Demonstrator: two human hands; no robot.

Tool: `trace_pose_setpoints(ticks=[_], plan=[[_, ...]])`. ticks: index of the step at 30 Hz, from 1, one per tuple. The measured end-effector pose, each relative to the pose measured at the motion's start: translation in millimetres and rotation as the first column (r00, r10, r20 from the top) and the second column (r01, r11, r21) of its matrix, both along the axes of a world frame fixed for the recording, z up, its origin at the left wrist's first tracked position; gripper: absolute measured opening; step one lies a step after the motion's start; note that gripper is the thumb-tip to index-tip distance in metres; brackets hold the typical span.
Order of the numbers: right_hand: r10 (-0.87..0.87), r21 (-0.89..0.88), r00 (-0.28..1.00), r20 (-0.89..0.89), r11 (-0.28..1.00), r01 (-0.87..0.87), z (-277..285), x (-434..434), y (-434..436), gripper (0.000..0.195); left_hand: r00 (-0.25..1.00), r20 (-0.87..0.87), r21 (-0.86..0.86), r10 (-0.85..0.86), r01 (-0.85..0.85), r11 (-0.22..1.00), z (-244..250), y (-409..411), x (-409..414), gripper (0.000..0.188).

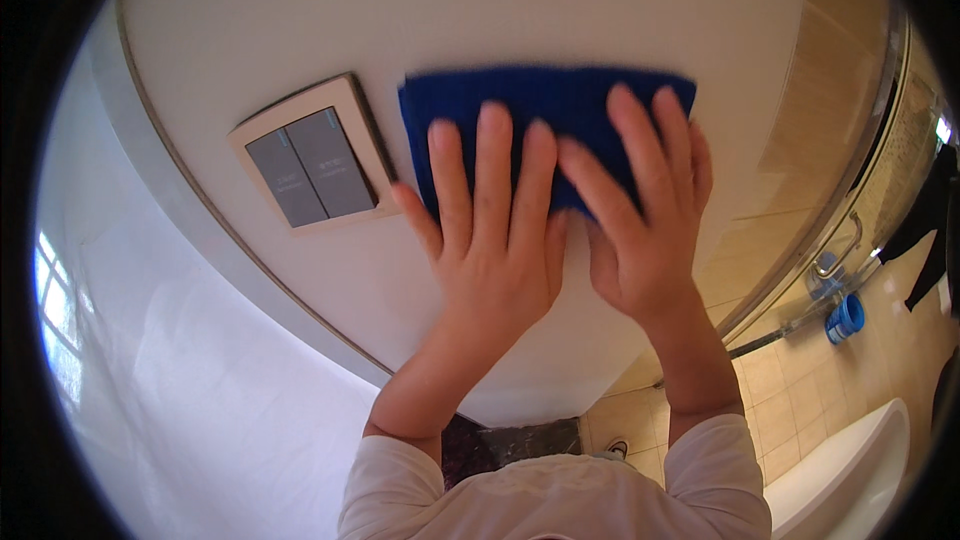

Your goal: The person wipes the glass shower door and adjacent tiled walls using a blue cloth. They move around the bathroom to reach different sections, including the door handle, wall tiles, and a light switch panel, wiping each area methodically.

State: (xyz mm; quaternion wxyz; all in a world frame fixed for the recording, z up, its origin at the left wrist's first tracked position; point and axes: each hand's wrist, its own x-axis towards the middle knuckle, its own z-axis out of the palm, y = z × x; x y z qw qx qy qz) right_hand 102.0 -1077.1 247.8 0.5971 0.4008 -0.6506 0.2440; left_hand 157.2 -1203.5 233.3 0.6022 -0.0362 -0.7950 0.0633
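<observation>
A folded blue cloth [577, 101] lies flat against a white wall [465, 7] in front of me. My left hand [491, 240] presses on its left part with the fingers spread, the little finger beside the cloth near the switch plate. On the right part rests my right hand [649, 210], its fingers also spread over the cloth. The two hands are close together along the lower edge of the cloth. Just left of the cloth, a double light switch [311, 165] with dark grey rockers and a pale frame is mounted on the wall.
At the right are a glass door with a curved metal handle [851, 236], a blue bucket [845, 319] on the tiled floor [787, 397], and dark hanging cloth [919, 225]. A white basin or tub [847, 472] stands at the lower right. A dark stone threshold [532, 441] lies below.
</observation>
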Motion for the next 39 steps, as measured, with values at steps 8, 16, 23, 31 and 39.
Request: trace_pose_setpoints(ticks=[8, 16, 23, 31, 39], plan=[[-0.076, 0.069, 0.995, 0.071, 0.995, 0.071, -71, 0, 20, 0.027, 0.996, 0.08, -0.076, 0.049, -0.043, 0.996, -72, 11, -2, 0.047], [-0.072, -0.017, 0.996, -0.05, 0.997, 0.072, 9, -26, 42, 0.032, 1.0, 0.012, -0.011, -0.026, 0.026, 1.0, 14, 46, -22, 0.048], [-0.054, 0.046, 0.997, 0.06, 0.998, 0.052, -73, -23, 58, 0.029, 0.994, 0.104, -0.075, 0.017, -0.009, 0.997, -72, 55, -14, 0.043], [-0.037, 0.056, 0.998, 0.051, 0.998, 0.034, -45, -34, 73, 0.031, 0.996, 0.084, -0.044, -0.026, 0.03, 0.999, -40, 69, -27, 0.044], [0.044, 0.036, 0.998, 0.054, 0.998, -0.046, -46, -39, 78, 0.033, 1.0, -0.001, 0.048, -0.019, 0.019, 0.999, -43, 79, -36, 0.04]])
